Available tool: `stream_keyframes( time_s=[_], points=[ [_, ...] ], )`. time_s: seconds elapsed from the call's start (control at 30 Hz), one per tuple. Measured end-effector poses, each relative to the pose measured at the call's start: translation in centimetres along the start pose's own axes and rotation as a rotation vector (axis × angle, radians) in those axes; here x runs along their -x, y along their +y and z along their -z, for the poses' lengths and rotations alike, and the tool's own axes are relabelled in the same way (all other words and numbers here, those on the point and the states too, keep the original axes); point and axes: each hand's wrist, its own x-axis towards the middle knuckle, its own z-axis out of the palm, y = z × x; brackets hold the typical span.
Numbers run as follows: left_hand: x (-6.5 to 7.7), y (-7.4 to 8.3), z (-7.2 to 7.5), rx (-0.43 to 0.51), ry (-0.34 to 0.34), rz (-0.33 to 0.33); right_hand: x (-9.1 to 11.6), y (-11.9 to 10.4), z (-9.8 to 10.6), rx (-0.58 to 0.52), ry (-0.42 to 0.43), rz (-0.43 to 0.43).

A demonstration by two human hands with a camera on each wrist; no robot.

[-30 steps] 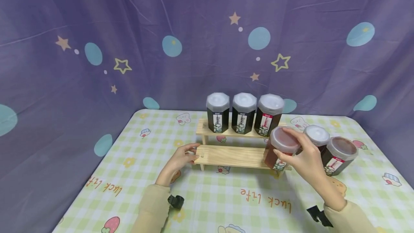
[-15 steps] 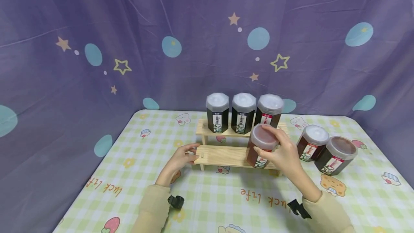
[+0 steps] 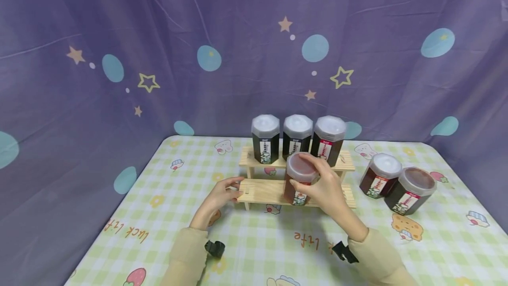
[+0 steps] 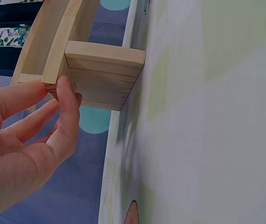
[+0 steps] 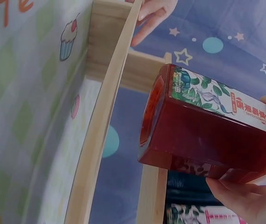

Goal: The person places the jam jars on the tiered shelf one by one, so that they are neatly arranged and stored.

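My right hand (image 3: 323, 186) grips a jar of red contents (image 3: 296, 191) around its pale lid, holding it nearly upright over the lower board of a two-tier wooden rack (image 3: 259, 190). In the right wrist view the red jar (image 5: 212, 126) shows its printed label, and its base looks a little apart from the board. The left end of that lower board is pinched by my left hand (image 3: 218, 197); the left wrist view shows thumb and fingers (image 4: 67, 105) on the board's corner. Dark jars with white lids (image 3: 265, 140) stand on the upper tier, 3 in a row.
To the right of the rack, a jar with a white lid (image 3: 381, 175) and a jar with a brownish lid (image 3: 410, 191) stand on the table. A green checked cloth (image 3: 166, 228) covers the table. Behind it hangs a purple curtain (image 3: 246, 87).
My right hand has carried the red jar leftward along the lower board, from its right end to near its middle. My left hand has stayed at the board's left end.
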Motion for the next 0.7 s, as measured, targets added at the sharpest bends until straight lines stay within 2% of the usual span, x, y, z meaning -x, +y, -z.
stream_keyframes(
  time_s=[0.23, 0.7],
  points=[
    [-0.9, -1.6, 0.1, -0.011, 0.009, 0.0, -0.3, -0.6, -1.5, -0.025, -0.024, 0.011],
    [-0.7, -1.3, 0.2, 0.007, 0.0, 0.001, -1.2, -2.0, -4.4, -0.026, -0.035, 0.057]
  ],
)
